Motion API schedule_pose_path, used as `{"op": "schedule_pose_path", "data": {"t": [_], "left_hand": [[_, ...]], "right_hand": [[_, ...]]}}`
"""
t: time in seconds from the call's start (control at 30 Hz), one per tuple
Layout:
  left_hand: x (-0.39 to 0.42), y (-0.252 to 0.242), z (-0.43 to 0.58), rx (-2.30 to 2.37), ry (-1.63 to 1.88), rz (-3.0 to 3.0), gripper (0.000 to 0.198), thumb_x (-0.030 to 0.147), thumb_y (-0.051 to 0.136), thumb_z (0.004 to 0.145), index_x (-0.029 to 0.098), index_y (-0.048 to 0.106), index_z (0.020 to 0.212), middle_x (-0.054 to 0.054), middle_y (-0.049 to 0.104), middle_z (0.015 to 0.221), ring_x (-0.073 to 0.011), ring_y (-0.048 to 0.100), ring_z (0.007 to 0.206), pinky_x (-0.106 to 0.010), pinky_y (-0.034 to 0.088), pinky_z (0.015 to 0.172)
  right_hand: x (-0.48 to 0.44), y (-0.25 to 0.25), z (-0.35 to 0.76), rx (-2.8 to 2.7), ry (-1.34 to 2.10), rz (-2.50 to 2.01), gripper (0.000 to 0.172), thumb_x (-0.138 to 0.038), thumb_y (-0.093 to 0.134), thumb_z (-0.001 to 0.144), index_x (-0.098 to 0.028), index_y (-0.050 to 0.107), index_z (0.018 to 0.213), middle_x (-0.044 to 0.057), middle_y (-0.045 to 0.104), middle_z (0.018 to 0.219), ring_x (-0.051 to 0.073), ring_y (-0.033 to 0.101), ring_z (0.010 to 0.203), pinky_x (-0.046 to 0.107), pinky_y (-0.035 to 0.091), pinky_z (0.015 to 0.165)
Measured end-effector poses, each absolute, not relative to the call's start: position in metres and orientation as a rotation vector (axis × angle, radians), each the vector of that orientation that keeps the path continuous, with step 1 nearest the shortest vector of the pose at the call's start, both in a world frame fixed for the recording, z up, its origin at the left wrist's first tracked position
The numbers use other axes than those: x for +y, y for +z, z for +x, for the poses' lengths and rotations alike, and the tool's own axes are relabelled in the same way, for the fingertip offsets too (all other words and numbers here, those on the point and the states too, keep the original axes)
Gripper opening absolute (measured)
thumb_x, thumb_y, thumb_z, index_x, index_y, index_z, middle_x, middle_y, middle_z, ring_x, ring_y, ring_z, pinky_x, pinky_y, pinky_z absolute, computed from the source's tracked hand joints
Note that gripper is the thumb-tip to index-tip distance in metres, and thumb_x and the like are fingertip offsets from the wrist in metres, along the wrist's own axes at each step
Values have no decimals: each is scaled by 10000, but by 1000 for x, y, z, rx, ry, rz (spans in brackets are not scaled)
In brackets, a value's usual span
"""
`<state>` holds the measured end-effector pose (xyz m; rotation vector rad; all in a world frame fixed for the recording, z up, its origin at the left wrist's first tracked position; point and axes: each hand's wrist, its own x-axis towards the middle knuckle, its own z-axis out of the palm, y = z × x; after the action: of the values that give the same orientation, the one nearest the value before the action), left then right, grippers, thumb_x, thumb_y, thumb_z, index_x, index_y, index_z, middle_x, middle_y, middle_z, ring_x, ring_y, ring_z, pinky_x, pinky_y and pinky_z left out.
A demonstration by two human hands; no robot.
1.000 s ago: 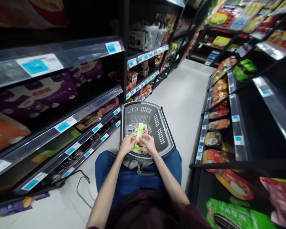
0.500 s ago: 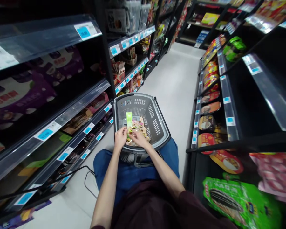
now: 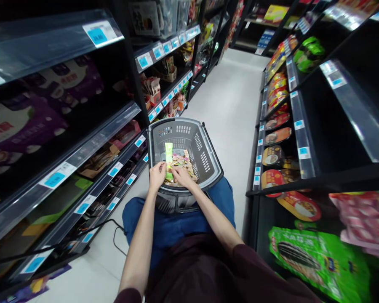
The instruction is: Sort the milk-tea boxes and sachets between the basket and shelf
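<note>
A grey plastic shopping basket (image 3: pixel 207 144) stands in front of my knees, with its handle folded towards me. Over its near part, my left hand (image 3: pixel 158 174) and my right hand (image 3: pixel 182 176) pinch a slim, light green snack packet (image 3: pixel 168 152) from either side. The packet is upright, its top end pointing away from me. Several small packets (image 3: pixel 187 165) in beige, pink and green lie loose on the basket floor, partly hidden by my hands. The print on the green packet is too small to read.
Dark shelves with price tags (image 3: pixel 57 175) line my left, holding purple multipacks (image 3: pixel 31 122). On the right shelves sit bowl-shaped packs (image 3: pixel 273 156) and a large green bag (image 3: pixel 318 256). A black cable (image 3: pixel 113 223) hangs at lower left. Pale floor (image 3: pixel 236 84) runs ahead.
The view has shifted slightly, so the basket appears a little higher and further left. Both hands stay on the green packet, the right fingers slightly closer to its middle.
</note>
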<state>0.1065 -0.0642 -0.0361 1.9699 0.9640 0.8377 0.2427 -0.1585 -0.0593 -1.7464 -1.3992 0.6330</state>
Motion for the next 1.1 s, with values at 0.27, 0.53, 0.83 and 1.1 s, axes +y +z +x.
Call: {"op": "schedule_pose_path", "data": {"t": [0.27,0.53,0.83,1.1], "left_hand": [[-65,-35,106,944,828,1966,225,337,573,918,169,721,937,-60,758,822,-167,711,733,-234,551,716],[-63,-38,106,911,816,1984,218,341,588,906,178,730,934,-60,771,849,-171,726,763,-237,563,736],[-63,-43,105,907,815,2002,256,389,592,905,178,735,926,-49,765,817,-168,720,736,-236,550,706],[-63,-44,105,916,815,2009,259,398,603,905,180,743,919,-42,763,806,-164,705,714,-233,539,698]], "right_hand": [[-158,-58,241,-1361,584,-1750,325,-290,431,1047,-206,581,772,-20,605,640,158,576,641,249,345,646],[-157,-60,242,-1365,556,-1754,273,-360,423,1072,-224,597,912,-14,618,679,178,610,667,262,404,685],[-157,-64,244,-1376,464,-1822,288,-337,402,1074,-225,580,876,22,614,770,201,587,735,281,387,711],[-156,-71,247,-1366,425,-1851,310,-347,368,1079,-229,595,902,43,613,794,220,590,772,294,410,749]]}}
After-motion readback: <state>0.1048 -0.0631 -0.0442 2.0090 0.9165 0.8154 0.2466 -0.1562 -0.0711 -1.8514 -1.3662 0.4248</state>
